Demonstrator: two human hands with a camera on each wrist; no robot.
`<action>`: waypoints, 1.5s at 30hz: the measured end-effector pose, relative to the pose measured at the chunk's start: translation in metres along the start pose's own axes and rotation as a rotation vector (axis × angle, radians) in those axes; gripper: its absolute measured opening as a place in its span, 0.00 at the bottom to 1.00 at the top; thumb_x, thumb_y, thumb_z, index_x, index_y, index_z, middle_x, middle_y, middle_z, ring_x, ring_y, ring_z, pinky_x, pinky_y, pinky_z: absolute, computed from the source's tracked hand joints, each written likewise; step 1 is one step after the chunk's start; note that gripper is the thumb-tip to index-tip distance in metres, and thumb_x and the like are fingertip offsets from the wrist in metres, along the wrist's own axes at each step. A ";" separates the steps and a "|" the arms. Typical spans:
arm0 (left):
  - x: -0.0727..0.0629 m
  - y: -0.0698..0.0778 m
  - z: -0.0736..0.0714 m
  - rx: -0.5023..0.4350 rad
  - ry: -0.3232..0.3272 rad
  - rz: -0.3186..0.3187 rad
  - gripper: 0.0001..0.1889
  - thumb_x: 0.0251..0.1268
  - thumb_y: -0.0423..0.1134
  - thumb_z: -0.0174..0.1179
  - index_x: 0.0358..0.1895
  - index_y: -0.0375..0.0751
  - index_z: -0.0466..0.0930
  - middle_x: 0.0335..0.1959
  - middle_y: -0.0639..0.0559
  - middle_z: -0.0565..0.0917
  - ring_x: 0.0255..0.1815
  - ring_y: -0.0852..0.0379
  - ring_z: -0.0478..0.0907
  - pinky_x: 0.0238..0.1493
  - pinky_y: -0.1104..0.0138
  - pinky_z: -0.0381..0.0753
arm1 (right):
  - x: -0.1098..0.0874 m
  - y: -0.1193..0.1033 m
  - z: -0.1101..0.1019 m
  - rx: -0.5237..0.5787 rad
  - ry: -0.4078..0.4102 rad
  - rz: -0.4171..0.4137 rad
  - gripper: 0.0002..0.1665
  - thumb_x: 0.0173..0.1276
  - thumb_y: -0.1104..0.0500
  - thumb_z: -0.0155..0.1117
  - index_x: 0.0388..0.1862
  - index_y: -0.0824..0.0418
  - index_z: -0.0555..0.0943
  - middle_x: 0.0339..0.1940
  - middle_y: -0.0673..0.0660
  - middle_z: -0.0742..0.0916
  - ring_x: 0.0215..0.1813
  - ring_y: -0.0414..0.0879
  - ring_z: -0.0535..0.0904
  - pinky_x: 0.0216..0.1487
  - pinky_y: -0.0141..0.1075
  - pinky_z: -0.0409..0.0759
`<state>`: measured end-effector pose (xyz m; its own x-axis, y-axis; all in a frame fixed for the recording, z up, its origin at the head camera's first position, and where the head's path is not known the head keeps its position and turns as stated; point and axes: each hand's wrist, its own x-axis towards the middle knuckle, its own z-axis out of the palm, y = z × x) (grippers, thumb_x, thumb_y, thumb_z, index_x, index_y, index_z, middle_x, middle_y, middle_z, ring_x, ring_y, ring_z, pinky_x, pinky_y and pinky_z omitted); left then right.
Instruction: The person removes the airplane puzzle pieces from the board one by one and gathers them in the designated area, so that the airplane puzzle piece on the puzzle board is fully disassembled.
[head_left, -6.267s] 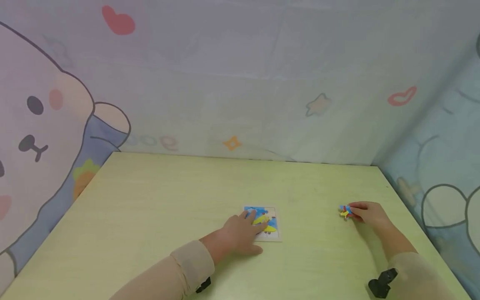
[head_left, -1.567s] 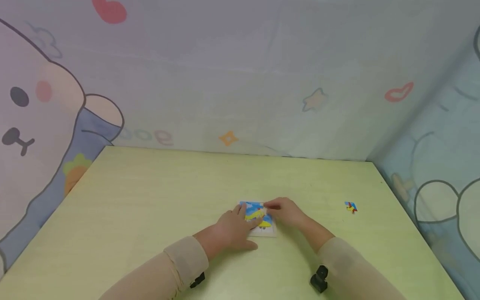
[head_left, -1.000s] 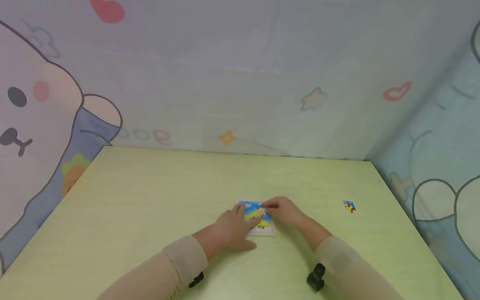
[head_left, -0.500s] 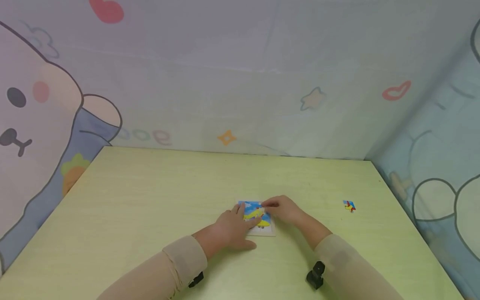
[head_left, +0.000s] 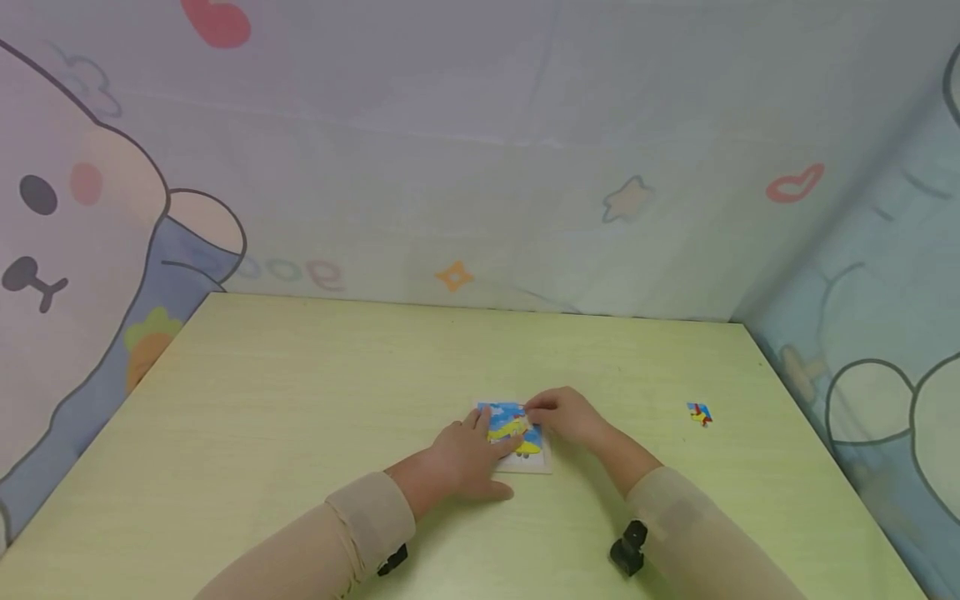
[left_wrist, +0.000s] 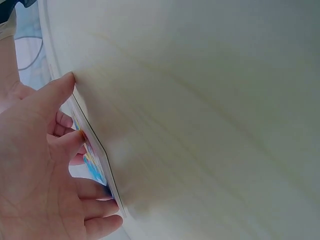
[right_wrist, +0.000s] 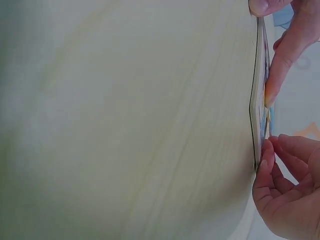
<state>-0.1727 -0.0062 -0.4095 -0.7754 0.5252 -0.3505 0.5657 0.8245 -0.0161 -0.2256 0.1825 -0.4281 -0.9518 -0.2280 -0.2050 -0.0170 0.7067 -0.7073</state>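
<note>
A small square jigsaw puzzle board (head_left: 534, 467) with a yellow and blue picture lies mid-table in the head view. Spread across its left part, my left hand (head_left: 468, 460) keeps its fingers straight on the picture, thumb beside the near edge. My right hand (head_left: 572, 418) is at the board's upper right corner. In the right wrist view, its thumb and finger pinch a thin puzzle piece (right_wrist: 270, 125), tilted against the board's surface. The left wrist view shows the board's edge (left_wrist: 104, 156) beneath the left fingertips. Fingers hide part of the picture.
One loose puzzle piece (head_left: 701, 414), blue, red and yellow, lies on the table (head_left: 337, 375) to the right. A printed cloth (head_left: 487, 167) hangs behind the table. Black wrist cameras (head_left: 628, 548) sit under both sleeves.
The right hand has come from the loose pieces at the right to the board's upper right corner, leaving one piece there. Over the last second it shifts only slightly; the left hand stays put.
</note>
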 end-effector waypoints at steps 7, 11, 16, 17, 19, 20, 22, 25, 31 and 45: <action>0.002 -0.002 0.003 -0.006 -0.010 -0.002 0.38 0.57 0.69 0.50 0.72 0.67 0.52 0.73 0.37 0.49 0.72 0.41 0.48 0.64 0.52 0.60 | 0.006 -0.005 0.001 -0.006 0.017 0.007 0.10 0.66 0.59 0.61 0.42 0.62 0.84 0.38 0.53 0.85 0.41 0.44 0.77 0.47 0.41 0.74; 0.003 -0.003 0.003 -0.008 -0.014 -0.004 0.39 0.57 0.69 0.50 0.72 0.68 0.52 0.73 0.37 0.49 0.72 0.42 0.47 0.64 0.51 0.59 | 0.009 -0.007 0.002 -0.002 0.033 0.017 0.09 0.65 0.59 0.62 0.40 0.62 0.84 0.35 0.52 0.85 0.38 0.43 0.78 0.45 0.39 0.75; 0.004 -0.002 0.004 -0.030 -0.020 -0.007 0.39 0.56 0.69 0.51 0.72 0.68 0.52 0.73 0.37 0.48 0.73 0.42 0.46 0.64 0.51 0.58 | 0.011 -0.008 0.004 0.037 0.048 0.031 0.08 0.63 0.59 0.64 0.38 0.63 0.84 0.33 0.52 0.85 0.35 0.42 0.79 0.42 0.36 0.76; 0.004 -0.002 0.004 -0.035 -0.021 -0.007 0.39 0.56 0.69 0.51 0.72 0.68 0.52 0.73 0.37 0.48 0.73 0.42 0.46 0.64 0.51 0.58 | 0.011 -0.008 0.005 0.047 0.051 0.035 0.08 0.63 0.59 0.65 0.37 0.62 0.84 0.33 0.52 0.85 0.35 0.42 0.79 0.41 0.36 0.76; 0.004 -0.002 0.003 -0.040 -0.025 -0.008 0.39 0.56 0.69 0.51 0.72 0.68 0.52 0.73 0.38 0.47 0.73 0.43 0.45 0.64 0.51 0.58 | 0.010 -0.008 0.005 0.070 0.055 0.043 0.08 0.62 0.60 0.65 0.37 0.63 0.84 0.32 0.52 0.85 0.34 0.42 0.79 0.40 0.35 0.76; 0.004 -0.002 0.003 -0.042 -0.025 -0.009 0.39 0.56 0.69 0.51 0.72 0.68 0.52 0.73 0.38 0.47 0.73 0.43 0.45 0.64 0.51 0.58 | 0.010 -0.008 0.005 0.080 0.056 0.045 0.08 0.62 0.60 0.65 0.37 0.63 0.84 0.32 0.52 0.85 0.33 0.42 0.80 0.39 0.34 0.76; 0.003 -0.002 0.002 -0.045 -0.028 -0.012 0.39 0.56 0.69 0.51 0.72 0.68 0.52 0.74 0.38 0.47 0.73 0.43 0.45 0.64 0.51 0.58 | 0.010 -0.007 0.005 0.109 0.058 0.051 0.08 0.62 0.60 0.65 0.38 0.63 0.84 0.31 0.52 0.85 0.33 0.42 0.80 0.37 0.34 0.77; 0.003 -0.001 0.001 -0.049 -0.029 -0.013 0.39 0.56 0.69 0.51 0.72 0.68 0.52 0.74 0.38 0.47 0.73 0.43 0.45 0.64 0.51 0.59 | 0.010 -0.006 0.004 0.153 0.048 0.048 0.08 0.63 0.62 0.64 0.39 0.65 0.83 0.32 0.54 0.86 0.33 0.42 0.81 0.36 0.34 0.78; 0.004 -0.002 0.003 -0.064 -0.024 -0.010 0.39 0.56 0.69 0.52 0.72 0.68 0.53 0.73 0.38 0.47 0.73 0.43 0.46 0.64 0.51 0.59 | 0.009 -0.002 0.002 0.210 0.037 0.042 0.09 0.65 0.64 0.61 0.41 0.68 0.83 0.34 0.57 0.86 0.35 0.43 0.82 0.37 0.34 0.79; 0.006 -0.002 0.006 -0.059 -0.023 -0.012 0.39 0.56 0.69 0.52 0.72 0.68 0.53 0.73 0.38 0.47 0.73 0.42 0.45 0.64 0.52 0.58 | 0.004 0.011 -0.007 0.150 0.064 0.034 0.09 0.65 0.62 0.62 0.41 0.65 0.84 0.38 0.55 0.86 0.34 0.42 0.78 0.36 0.33 0.76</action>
<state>-0.1768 -0.0062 -0.4170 -0.7750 0.5108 -0.3721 0.5384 0.8420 0.0345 -0.2318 0.1937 -0.4322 -0.9686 -0.1592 -0.1908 0.0572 0.6045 -0.7946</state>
